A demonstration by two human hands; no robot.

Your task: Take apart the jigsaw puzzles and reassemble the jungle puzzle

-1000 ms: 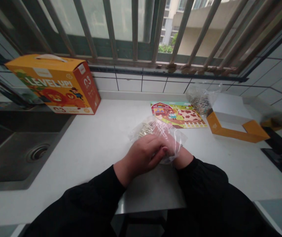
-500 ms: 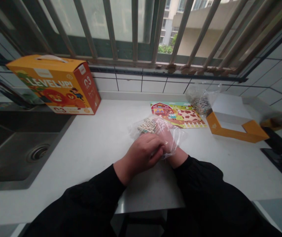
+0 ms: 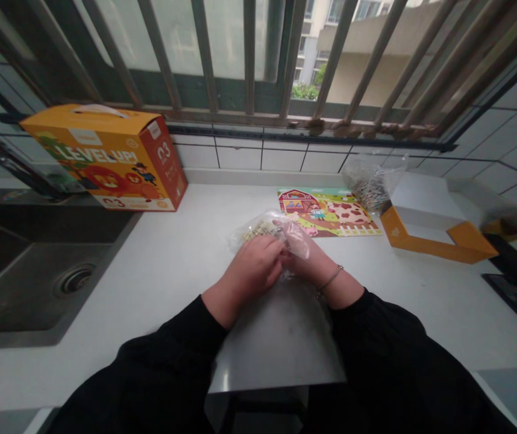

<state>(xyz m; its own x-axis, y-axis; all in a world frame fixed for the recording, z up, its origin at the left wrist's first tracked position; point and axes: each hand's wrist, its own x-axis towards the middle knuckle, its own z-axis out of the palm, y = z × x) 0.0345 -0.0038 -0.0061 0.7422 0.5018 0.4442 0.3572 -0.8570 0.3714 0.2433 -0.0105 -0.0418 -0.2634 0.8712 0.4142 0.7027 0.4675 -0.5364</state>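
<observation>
A clear plastic bag (image 3: 264, 224) with many small, flat, pale-edged pieces inside lies over the counter in front of me. My left hand (image 3: 258, 260) is closed on its near edge, the knuckles covering part of the pieces. My right hand (image 3: 309, 258) meets it from the right, its fingers bent under a fold of the film and partly hidden. A thin bracelet (image 3: 331, 278) circles the right wrist. Just beyond the bag lies a flat farm picture board (image 3: 331, 214) with a barn and a spotted cow.
A yellow-and-red box (image 3: 118, 166) with a handle stands at the back left, beside a sink (image 3: 37, 259). Behind the picture, at the right, sit another clear bag of small pieces (image 3: 369, 190) and an open yellow-and-white box (image 3: 434, 235). A barred window rises behind the counter.
My right hand has drawn back out of the bag toward me, so the wrist and bracelet now show bare of film. The bag has shifted slightly left, and my left hand with it.
</observation>
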